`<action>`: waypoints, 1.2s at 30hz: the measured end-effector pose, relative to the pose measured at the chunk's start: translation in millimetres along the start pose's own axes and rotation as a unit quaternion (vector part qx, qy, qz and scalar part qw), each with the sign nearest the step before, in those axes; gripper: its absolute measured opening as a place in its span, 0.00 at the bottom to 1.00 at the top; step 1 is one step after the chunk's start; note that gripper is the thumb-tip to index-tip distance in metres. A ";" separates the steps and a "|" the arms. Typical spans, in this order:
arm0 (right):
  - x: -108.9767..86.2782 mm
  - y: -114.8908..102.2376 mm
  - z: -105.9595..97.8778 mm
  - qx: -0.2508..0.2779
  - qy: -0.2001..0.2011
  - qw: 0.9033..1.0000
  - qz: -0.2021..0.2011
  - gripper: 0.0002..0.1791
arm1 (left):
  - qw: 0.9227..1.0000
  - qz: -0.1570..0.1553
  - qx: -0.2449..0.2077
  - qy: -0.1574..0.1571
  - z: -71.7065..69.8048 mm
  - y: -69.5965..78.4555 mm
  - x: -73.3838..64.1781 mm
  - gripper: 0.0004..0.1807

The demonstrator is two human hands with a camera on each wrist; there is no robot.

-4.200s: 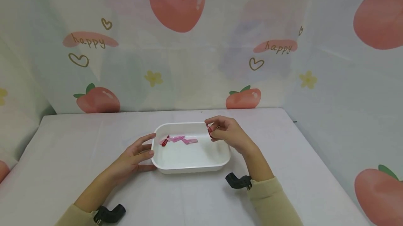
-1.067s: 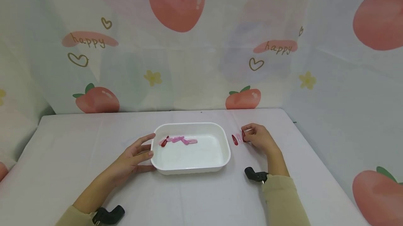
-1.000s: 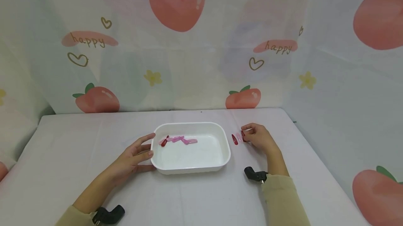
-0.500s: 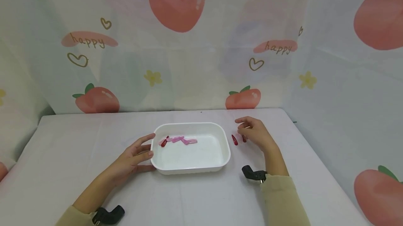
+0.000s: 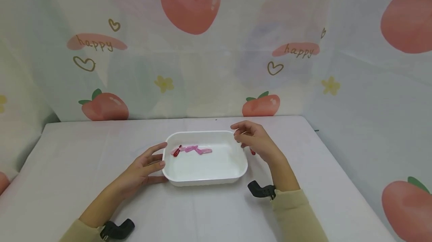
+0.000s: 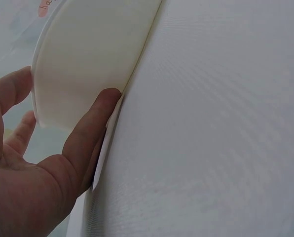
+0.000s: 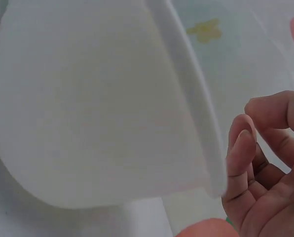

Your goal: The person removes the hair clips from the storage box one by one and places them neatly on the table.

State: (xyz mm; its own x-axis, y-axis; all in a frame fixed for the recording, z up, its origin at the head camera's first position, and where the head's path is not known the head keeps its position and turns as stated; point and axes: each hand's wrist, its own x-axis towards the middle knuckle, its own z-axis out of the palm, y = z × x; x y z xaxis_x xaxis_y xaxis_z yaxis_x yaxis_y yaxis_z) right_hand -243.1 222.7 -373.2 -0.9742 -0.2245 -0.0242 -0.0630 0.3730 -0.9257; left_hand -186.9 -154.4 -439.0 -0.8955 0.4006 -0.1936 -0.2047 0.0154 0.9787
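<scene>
Against the left end of a white tray rest the fairly straight, spread fingers of my left hand; in the left wrist view some fingertips meet the rim and another lies low along the tray wall. Several pink snap hair clips and a red hair clip lie in the tray's back left. My right hand hovers over the tray's back right corner, loosely curled. The right wrist view shows nothing between its thumb and fingers. Behind this hand, part of another red hair clip shows on the table.
The tray stands on a white-covered table. A printed cloth backdrop rises along the back edge, with more cloth at both sides. Each wrist carries a black camera mount.
My right hand carried a red clip from the tray to the table on the right, set it beside other clips, released it and moved back left to the tray. The left hand stayed put.
</scene>
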 end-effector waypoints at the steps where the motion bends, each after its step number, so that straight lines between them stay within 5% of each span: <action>1: -0.1 -1.2 3.9 0.006 -0.010 1.000 -0.003 0.18 | 1.000 0.002 0.001 -0.002 -0.2 -0.2 -0.2 0.35; 24: 27.7 -5.7 72.0 0.030 -0.080 0.996 0.000 0.18 | 1.000 0.012 0.010 -0.004 -1.2 -0.8 -1.2 0.35; 36: 29.9 7.9 74.7 -0.022 -0.040 0.998 0.049 0.14 | 1.000 0.001 0.008 0.004 -0.1 -0.6 0.5 0.35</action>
State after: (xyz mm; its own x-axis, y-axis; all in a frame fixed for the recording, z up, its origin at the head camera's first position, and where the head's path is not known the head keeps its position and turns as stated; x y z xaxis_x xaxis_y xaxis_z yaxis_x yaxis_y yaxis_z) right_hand -256.5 151.7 -409.4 -0.9557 -0.2561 -0.1452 0.0200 0.4356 -0.8999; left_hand -187.2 -154.3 -439.7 -0.8991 0.3929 -0.1930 -0.1974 0.0297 0.9799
